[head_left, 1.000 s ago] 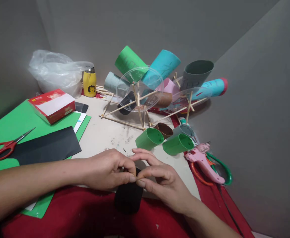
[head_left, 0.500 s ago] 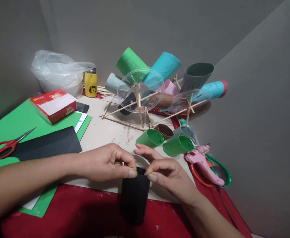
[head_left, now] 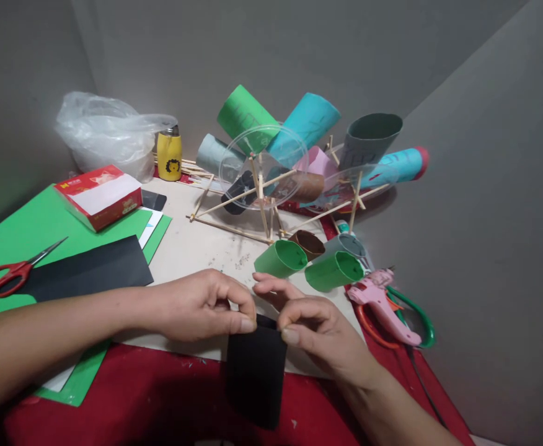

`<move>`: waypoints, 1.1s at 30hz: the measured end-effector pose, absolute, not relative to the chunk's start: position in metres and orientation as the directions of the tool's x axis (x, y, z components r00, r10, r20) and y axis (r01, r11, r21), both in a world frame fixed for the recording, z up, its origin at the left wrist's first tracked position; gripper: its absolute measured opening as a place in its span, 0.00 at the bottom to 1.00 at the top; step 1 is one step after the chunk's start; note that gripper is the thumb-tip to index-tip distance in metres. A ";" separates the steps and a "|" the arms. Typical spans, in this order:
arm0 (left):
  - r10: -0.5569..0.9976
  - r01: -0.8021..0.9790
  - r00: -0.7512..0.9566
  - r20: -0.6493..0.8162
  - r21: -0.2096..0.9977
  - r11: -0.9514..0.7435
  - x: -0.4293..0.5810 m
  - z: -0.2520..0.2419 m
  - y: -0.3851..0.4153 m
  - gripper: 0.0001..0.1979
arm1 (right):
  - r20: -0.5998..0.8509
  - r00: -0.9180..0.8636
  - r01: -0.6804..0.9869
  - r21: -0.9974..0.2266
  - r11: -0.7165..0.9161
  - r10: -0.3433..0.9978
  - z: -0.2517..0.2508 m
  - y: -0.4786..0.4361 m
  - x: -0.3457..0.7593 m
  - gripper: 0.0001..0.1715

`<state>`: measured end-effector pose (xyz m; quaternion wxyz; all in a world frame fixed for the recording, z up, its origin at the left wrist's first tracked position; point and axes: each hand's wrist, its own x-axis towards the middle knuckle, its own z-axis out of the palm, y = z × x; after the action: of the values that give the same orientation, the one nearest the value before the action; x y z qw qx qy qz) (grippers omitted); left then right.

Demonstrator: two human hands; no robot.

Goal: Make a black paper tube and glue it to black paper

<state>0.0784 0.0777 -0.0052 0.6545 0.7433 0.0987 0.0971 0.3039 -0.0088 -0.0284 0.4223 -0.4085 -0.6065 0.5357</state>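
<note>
A black paper tube (head_left: 255,378) hangs upright at the front edge of the pale board, its open end up. My left hand (head_left: 206,306) pinches its top rim on the left between thumb and forefinger. On the right of the same rim, my right hand (head_left: 315,325) pinches with thumb and forefinger, its other fingers lifted. The tube looks somewhat flattened between the two grips. Just beyond my hands stand short paper tubes: a green one (head_left: 281,259), a second green one (head_left: 334,271), a brown one (head_left: 309,244) and a grey one (head_left: 348,244).
A stick frame (head_left: 234,231) with clear discs carries several coloured tubes. Left lie red-handled scissors (head_left: 8,277), a black paper strip (head_left: 95,266), green sheets (head_left: 15,229) and a red box (head_left: 101,197). A pink glue gun (head_left: 380,303) lies right. Behind are a plastic bag (head_left: 104,133) and yellow bottle (head_left: 169,158).
My right hand has shifted slightly right, and the black tube's top is stretched wider and flatter. My left hand keeps its pinch in nearly the same place.
</note>
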 end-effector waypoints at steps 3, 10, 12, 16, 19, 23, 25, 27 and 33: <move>0.266 0.022 0.964 -0.008 0.999 -0.047 0.076 -0.005 0.083 0.12 | 0.062 -0.295 -0.039 -0.998 0.053 0.954 -0.032 -0.005 0.307 0.07; 0.263 0.015 0.965 0.007 0.997 -0.082 0.078 -0.011 0.080 0.13 | 0.083 -0.307 0.128 -0.984 0.128 0.948 -0.031 -0.006 0.303 0.05; 0.271 0.038 0.962 -0.006 0.993 -0.114 0.079 -0.013 0.077 0.13 | 0.070 -0.327 0.165 -0.978 0.130 0.942 -0.030 -0.007 0.299 0.06; 0.298 0.068 0.955 0.001 0.972 -0.224 0.083 -0.014 0.073 0.11 | 0.045 -0.303 0.164 -0.981 0.099 0.952 -0.029 -0.010 0.292 0.05; 0.301 0.058 0.953 0.022 0.966 -0.254 0.082 -0.015 0.075 0.10 | 0.027 -0.302 0.121 -0.990 0.066 0.953 -0.030 -0.010 0.295 0.05; 0.305 0.018 0.952 0.014 0.995 -0.101 0.078 -0.013 0.081 0.13 | 0.026 -0.262 -0.004 -1.000 0.026 0.965 -0.035 -0.007 0.305 0.05; 0.301 0.014 0.954 -0.018 1.000 0.015 0.077 -0.012 0.084 0.15 | 0.025 -0.248 -0.059 -0.998 0.011 0.968 -0.036 -0.006 0.308 0.07; 0.302 0.019 0.951 -0.062 0.989 0.144 0.076 -0.010 0.087 0.16 | 0.020 -0.246 -0.100 -0.995 -0.004 0.969 -0.036 -0.006 0.308 0.08; 0.405 -0.092 0.905 -0.130 0.870 0.484 0.077 -0.017 0.098 0.15 | 0.021 -0.260 -0.171 -0.985 -0.025 0.965 -0.032 -0.006 0.299 0.15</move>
<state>0.0775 0.0981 -0.0170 0.8463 0.4862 0.1608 0.1467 0.2989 -0.0058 -0.0318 0.4706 -0.3851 -0.5158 0.6035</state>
